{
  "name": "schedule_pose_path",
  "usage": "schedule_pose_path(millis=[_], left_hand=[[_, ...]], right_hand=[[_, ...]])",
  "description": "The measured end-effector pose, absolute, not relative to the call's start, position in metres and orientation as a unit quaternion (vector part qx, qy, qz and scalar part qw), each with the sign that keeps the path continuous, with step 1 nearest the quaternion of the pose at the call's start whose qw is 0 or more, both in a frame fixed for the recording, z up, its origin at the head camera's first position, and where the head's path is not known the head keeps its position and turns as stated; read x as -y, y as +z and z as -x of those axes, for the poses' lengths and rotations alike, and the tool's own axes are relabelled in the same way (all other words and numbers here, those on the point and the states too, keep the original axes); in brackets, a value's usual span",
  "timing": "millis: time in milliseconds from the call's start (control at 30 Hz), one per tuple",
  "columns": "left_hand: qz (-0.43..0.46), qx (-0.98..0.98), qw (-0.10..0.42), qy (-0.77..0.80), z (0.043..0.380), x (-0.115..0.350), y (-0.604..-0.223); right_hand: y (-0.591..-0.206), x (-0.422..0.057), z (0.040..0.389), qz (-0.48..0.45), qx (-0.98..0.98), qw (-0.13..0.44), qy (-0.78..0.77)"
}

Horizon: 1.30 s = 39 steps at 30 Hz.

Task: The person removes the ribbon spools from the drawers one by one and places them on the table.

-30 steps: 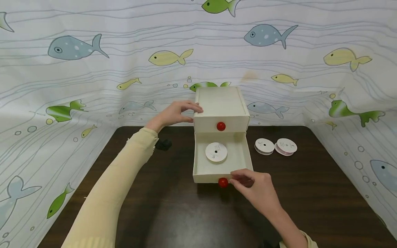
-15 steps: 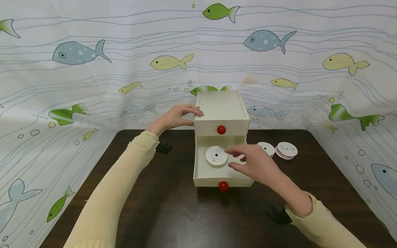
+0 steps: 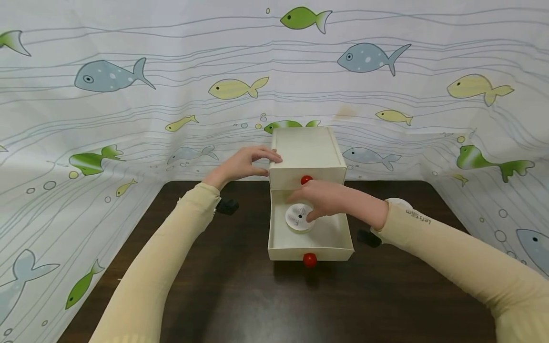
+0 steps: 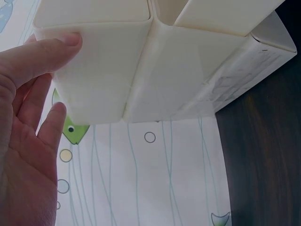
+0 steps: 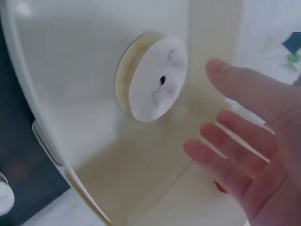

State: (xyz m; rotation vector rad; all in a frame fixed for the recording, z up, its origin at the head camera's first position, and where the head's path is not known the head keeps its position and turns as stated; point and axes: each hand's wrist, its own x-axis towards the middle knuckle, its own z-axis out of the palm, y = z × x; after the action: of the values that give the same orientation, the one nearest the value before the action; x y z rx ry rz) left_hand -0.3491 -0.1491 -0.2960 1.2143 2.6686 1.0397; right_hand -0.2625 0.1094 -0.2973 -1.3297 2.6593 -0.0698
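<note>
A white two-drawer box (image 3: 306,147) stands at the back of the table, its lower drawer (image 3: 285,255) pulled out. Inside that drawer a spool (image 5: 160,80) of cream ribbon lies flat, with a white printed face. My right hand (image 3: 328,197) is over the drawer, thumb and fingers spread close to the spool; a gap shows between them in the right wrist view. At the box's upper left edge, my left hand (image 3: 242,164) rests with its fingertips on the top and its thumb (image 4: 68,40) against the side.
Red round knobs mark the upper drawer (image 3: 283,178) and the lower one. Right of the box, another white spool (image 3: 399,202) shows partly behind the right sleeve (image 3: 437,243). A fish-patterned sheet (image 3: 223,43) surrounds the dark table (image 3: 240,295).
My right hand has left the lower drawer's front near its knob and moved up and left over the spool. The left hand stays on the box.
</note>
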Motion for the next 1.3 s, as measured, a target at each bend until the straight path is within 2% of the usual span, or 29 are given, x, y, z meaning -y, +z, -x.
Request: schedule_pose_path(millis=[167,300,833,1300], left_hand=[[-0.388,-0.860,0.016,0.332,0.348,0.148,-0.295],[-0.386,-0.860,0.016,0.333,0.348,0.149,-0.295],[-0.385,-0.857,0.017,0.342,0.351,0.149,-0.297],[-0.385,-0.858,0.017,0.340,0.348,0.148,-0.296]], right_hand=[[-0.300,-0.097,0.271,0.445,-0.882,0.155,0.007],[-0.308,-0.089,0.275,0.449,-0.873,0.185,0.043],[-0.328,-0.079,0.290,0.446,-0.862,0.207,0.122],[-0.325,-0.081,0.284,0.471,-0.855,0.186,0.111]])
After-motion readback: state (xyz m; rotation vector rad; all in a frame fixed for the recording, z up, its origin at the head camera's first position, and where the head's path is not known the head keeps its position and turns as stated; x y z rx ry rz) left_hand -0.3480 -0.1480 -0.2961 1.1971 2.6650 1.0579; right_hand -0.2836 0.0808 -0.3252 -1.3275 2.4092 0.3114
